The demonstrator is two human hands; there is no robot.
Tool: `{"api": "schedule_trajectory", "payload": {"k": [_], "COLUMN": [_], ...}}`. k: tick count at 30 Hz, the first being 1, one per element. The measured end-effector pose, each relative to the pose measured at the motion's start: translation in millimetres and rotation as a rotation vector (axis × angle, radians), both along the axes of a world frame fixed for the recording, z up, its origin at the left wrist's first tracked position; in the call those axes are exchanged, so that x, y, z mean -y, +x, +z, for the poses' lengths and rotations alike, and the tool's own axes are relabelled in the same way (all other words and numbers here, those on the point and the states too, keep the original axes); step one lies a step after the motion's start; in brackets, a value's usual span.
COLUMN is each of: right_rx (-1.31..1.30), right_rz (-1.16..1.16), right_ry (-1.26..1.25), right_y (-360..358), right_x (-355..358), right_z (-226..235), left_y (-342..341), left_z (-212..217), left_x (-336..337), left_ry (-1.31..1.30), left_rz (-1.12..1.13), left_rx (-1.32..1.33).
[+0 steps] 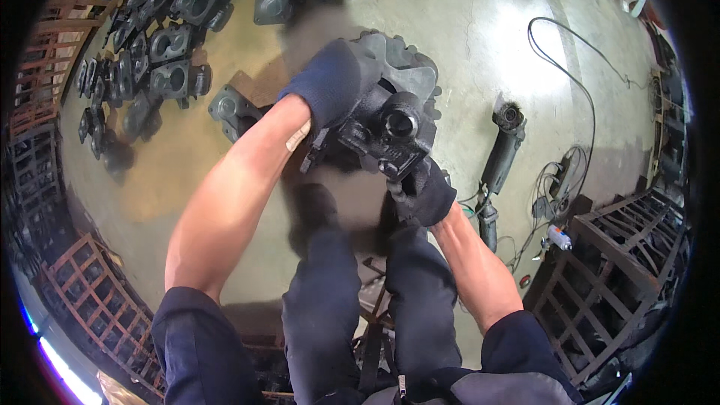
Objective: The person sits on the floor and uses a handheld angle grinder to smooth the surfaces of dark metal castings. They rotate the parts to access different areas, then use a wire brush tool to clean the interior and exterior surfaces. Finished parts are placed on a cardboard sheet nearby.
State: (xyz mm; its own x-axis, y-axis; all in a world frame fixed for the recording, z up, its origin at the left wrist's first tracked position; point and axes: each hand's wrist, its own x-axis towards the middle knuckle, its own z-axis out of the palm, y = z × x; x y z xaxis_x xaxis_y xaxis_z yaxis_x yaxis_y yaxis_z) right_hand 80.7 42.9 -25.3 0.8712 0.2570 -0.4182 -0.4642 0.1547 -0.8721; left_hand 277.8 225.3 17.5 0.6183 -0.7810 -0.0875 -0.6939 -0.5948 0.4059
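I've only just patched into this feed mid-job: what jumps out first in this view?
Dead centre, a dark grey metal casting with a round port is held up between both gloved hands: the left hand grips its upper left side, the right hand supports it from below. At upper left, rows of similar castings lie on the concrete floor. To the right, an angle grinder lies on the floor with its cable trailing away.
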Motion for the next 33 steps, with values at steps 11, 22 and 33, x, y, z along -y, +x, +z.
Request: {"api": "schedule_trajectory", "payload": {"k": [11, 22, 33], "right_rx": [-0.711, -0.622, -0.488], "right_rz": [-0.151, 0.068, -0.528], "right_ry": [0.562, 0.355, -0.573], "right_y": [20, 12, -136], "right_x": [1, 8, 174], "right_z": [-57, -56, -141], "left_y": [19, -11, 20], "left_z": [-41, -75, -70], "left_x": [24, 22, 13], "left_ry": [0.292, -0.247, -0.085], "left_rz": [0.065, 0.369, -0.002], "left_rx": [0.059, -0.305, 0.149]}}
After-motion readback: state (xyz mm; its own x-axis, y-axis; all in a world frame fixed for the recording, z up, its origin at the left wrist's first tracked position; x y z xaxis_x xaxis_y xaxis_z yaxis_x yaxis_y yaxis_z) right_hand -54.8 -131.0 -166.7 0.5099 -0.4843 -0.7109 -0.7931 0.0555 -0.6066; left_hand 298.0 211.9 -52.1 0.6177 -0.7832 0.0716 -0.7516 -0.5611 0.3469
